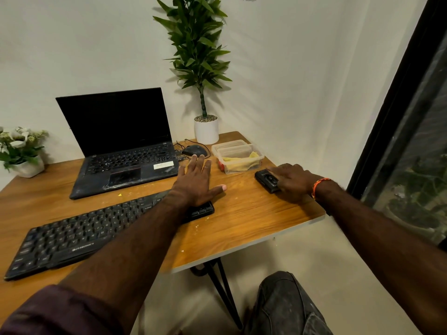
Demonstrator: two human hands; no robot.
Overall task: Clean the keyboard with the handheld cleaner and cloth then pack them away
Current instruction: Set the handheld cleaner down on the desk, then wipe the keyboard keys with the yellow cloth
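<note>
The keyboard point(79, 235) bears the brand "ZEBRONICS" along its front edge; nothing else reads clearly.

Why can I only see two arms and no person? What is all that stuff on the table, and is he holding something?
The camera sits on the person's head and looks down, so you see what they see: their own two arms. There is just this one picture, taken from up there.

On the wooden table lies a black keyboard with crumbs around it, and behind it an open laptop with a dark screen. There is also a mouse, a clear plastic box with a yellow cloth inside, and two potted plants.

The left hand is flat and open, hovering over the right end of the keyboard; it holds nothing. The right hand rests on a small black handheld cleaner near the table's edge, fingers curling over it, seemingly about to pick it up.
</note>
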